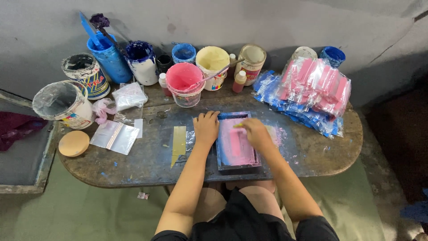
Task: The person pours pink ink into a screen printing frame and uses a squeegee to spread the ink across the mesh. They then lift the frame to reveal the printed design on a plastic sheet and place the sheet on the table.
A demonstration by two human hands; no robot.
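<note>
**Head view: frame lies between our two hands**

We see the tabletop (147, 167) carry a small printing frame (236, 142), long axis running away from us. Our left hand (206, 127) lies flat, released, touching its left edge; our right hand (255, 132) presses on it, clenched around a small yellowish piece (239, 125).

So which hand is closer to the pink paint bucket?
Left. The left hand rests on the small printing frame's left edge, just below the pink paint bucket. The right hand is further right, over the frame's pink middle.
</note>
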